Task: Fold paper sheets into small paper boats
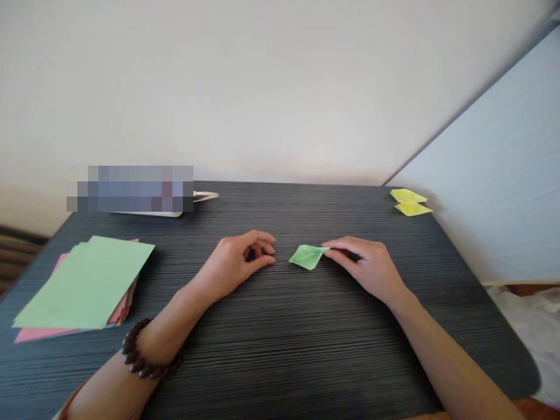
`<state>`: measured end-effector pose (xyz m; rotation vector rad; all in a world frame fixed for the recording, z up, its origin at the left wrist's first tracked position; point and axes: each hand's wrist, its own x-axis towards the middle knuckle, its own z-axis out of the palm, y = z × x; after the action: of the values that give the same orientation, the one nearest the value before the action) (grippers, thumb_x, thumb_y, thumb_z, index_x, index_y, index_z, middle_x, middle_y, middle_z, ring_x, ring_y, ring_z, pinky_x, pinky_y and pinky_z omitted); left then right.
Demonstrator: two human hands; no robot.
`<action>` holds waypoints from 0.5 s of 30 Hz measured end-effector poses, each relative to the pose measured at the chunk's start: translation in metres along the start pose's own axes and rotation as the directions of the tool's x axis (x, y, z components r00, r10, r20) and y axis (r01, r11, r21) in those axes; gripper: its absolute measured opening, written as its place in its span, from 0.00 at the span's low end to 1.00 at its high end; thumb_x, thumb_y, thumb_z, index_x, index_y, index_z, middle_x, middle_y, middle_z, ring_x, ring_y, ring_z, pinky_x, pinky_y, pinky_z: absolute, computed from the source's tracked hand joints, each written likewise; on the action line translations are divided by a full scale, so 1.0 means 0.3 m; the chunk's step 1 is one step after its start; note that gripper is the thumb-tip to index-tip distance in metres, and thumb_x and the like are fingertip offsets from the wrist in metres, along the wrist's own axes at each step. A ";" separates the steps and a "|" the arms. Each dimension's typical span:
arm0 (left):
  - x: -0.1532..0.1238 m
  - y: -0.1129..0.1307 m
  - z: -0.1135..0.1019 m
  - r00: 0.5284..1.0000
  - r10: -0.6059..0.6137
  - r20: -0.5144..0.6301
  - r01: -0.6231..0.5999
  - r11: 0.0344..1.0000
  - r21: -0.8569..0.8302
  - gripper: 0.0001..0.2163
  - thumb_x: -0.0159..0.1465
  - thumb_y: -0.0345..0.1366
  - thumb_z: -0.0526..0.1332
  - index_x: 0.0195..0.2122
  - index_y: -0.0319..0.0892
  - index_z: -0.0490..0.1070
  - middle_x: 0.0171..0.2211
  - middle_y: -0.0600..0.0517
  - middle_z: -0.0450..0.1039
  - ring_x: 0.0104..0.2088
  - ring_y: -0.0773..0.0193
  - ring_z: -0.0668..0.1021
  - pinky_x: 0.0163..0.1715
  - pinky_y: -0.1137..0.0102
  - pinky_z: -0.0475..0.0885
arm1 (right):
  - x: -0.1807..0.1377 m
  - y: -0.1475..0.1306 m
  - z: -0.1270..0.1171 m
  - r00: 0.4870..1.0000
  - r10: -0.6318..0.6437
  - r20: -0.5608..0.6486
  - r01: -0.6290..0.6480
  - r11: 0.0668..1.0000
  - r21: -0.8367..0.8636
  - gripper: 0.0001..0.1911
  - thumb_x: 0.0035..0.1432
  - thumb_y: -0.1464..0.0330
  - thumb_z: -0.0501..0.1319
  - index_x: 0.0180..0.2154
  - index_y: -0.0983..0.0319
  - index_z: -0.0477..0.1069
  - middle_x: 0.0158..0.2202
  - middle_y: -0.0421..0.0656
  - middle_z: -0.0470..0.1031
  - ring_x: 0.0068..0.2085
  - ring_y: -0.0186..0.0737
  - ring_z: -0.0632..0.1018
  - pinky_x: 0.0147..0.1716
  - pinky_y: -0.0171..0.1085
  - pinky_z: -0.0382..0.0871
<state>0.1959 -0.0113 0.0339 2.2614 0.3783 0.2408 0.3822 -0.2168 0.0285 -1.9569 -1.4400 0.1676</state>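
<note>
A small folded piece of green paper (307,256), leaf-shaped with a crease towards its pointed right end, is over the middle of the dark table. My right hand (365,259) pinches that right tip between thumb and fingers. To the left of the paper is my left hand (245,256), its fingers curled with small gaps between thumb and fingertips. Nothing shows between them, and they are apart from the green paper. A dark beaded bracelet (142,356) circles my left wrist.
A stack of coloured paper (85,286), light green on top, lies at the left. Two folded yellow paper pieces (411,202) rest at the far right corner. A blurred-out device (135,192) with a white cable (206,194) stands at the back left, near the wall.
</note>
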 end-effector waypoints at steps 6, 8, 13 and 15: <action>-0.002 -0.006 0.006 0.999 0.032 0.040 -0.039 0.985 0.166 0.12 0.62 0.44 0.57 0.42 0.44 0.73 0.31 0.53 0.76 0.28 0.67 0.74 0.30 0.74 0.69 | -0.058 0.170 -0.143 0.978 0.160 -0.135 -0.170 0.983 -0.064 0.12 0.58 0.61 0.59 0.39 0.60 0.76 0.37 0.43 0.80 0.35 0.39 0.80 0.37 0.38 0.73; -0.003 -0.007 0.011 0.998 0.032 0.052 -0.042 0.979 0.198 0.13 0.63 0.45 0.56 0.43 0.44 0.73 0.31 0.52 0.75 0.28 0.67 0.74 0.28 0.75 0.68 | -0.085 0.208 -0.195 0.968 0.192 -0.162 -0.208 0.974 -0.090 0.13 0.58 0.61 0.59 0.40 0.60 0.76 0.37 0.43 0.80 0.35 0.39 0.79 0.35 0.37 0.73; -0.001 -0.004 0.028 0.990 0.115 0.082 -0.132 0.961 0.243 0.12 0.64 0.45 0.54 0.41 0.46 0.72 0.39 0.51 0.75 0.36 0.63 0.76 0.37 0.72 0.70 | -0.177 0.302 -0.301 0.916 0.238 -0.323 -0.294 0.946 -0.135 0.15 0.59 0.60 0.57 0.42 0.61 0.75 0.38 0.44 0.79 0.32 0.37 0.78 0.35 0.38 0.72; 0.001 -0.006 0.036 0.984 0.148 0.100 -0.171 0.946 0.276 0.12 0.64 0.45 0.54 0.41 0.46 0.72 0.40 0.51 0.74 0.40 0.61 0.75 0.41 0.69 0.70 | -0.216 0.349 -0.326 0.866 0.253 -0.432 -0.343 0.928 -0.143 0.17 0.61 0.59 0.54 0.43 0.62 0.74 0.38 0.46 0.78 0.30 0.37 0.78 0.34 0.39 0.72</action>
<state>0.1989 -0.0175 0.0255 2.5806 0.1969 0.1900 0.4876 -0.3330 0.0215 -2.2235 -0.9058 -0.2605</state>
